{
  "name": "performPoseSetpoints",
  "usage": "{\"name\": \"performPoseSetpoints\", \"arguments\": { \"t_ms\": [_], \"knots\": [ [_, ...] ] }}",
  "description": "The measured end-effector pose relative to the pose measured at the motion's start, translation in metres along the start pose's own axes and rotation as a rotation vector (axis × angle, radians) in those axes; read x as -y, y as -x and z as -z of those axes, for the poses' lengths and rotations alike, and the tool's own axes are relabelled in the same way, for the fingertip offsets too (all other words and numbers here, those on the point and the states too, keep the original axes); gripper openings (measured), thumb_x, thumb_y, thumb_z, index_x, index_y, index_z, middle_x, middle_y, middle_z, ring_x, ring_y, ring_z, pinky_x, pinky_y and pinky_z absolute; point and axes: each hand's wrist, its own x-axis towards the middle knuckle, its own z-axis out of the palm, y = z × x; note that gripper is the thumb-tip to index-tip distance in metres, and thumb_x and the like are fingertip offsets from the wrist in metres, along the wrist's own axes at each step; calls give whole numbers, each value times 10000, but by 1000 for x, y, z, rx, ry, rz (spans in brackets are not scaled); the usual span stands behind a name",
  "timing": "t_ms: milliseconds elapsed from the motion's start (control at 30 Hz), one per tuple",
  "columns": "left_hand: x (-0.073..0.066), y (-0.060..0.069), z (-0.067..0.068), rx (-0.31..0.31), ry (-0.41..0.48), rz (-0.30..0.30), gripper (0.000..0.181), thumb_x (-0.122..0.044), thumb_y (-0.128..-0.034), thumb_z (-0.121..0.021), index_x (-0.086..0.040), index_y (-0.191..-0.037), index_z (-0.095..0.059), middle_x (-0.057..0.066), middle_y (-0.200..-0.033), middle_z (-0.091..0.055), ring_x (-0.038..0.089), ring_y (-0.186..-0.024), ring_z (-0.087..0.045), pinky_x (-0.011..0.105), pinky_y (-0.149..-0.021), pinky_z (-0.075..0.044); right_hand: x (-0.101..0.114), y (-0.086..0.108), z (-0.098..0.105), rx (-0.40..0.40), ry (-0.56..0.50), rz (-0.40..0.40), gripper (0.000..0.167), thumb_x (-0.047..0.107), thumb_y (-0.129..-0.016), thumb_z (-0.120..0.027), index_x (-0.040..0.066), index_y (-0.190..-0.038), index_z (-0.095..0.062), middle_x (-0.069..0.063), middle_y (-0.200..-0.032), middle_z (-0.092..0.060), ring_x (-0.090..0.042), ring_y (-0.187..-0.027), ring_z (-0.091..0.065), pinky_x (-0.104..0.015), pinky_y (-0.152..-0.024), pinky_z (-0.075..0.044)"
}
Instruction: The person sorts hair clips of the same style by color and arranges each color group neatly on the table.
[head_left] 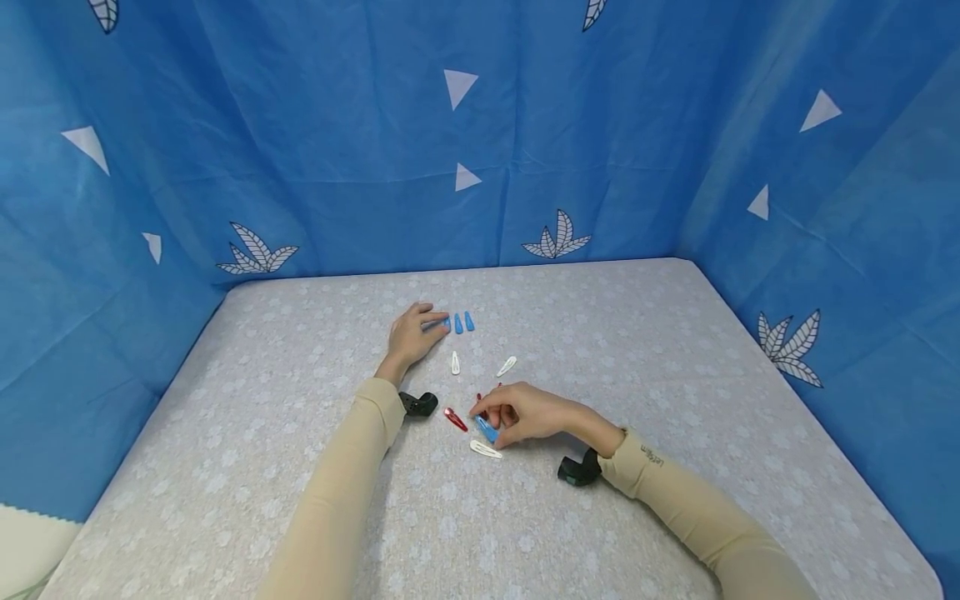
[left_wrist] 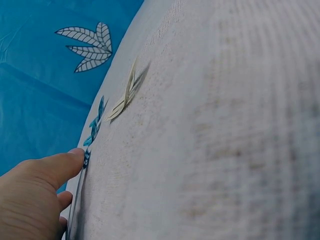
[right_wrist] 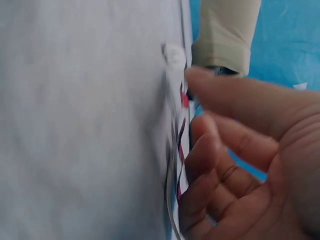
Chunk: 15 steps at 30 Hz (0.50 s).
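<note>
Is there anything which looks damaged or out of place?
Nothing looks plainly damaged, but the white snap hair clips lie at differing angles, untidy compared with the row of blue snap hair clips at the left hand.

Before you, blue curtains [head_left: 337, 125] printed with white triangles [head_left: 460, 87] and leaf sprigs [head_left: 557, 237] border 3 sides of a pale, flower-patterned tabletop [head_left: 637, 333], creamy fabric [head_left: 33, 546] at lower left.

The table [head_left: 720, 350] leaves passage at far right, but both sleeves [head_left: 330, 500] and scattered hair clips [head_left: 459, 324] obstruct the middle.
</note>
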Motion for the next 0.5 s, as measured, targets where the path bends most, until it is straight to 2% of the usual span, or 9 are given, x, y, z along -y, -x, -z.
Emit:
{"name": "performPoseSetpoints", "arguments": {
  "t_ms": [333,500],
  "knots": [
    [0,-1,0,9,-8,2,386,-320,-949,-632,-174,-1307,-648,92,-1533,-415,300,-1506,-201,468,-1239,-115,2,-1,28,-76,24,23,500,53,-831,-763,3,-1302,-601,-126,-978,-626,-78,-738,-553,-241,-653,-513],
    [2,-1,-1,2,-2,-7,386,-321,-948,-633,-170,-1302,-651,95,-1530,-418,304,-1494,-234,466,-1239,-115,4,-6,44,-100,63,28,503,62,-842,-755,-6,-1312,-591,-112,-981,-629,-95,-747,-563,-256,-638,-505]
  ]
}}
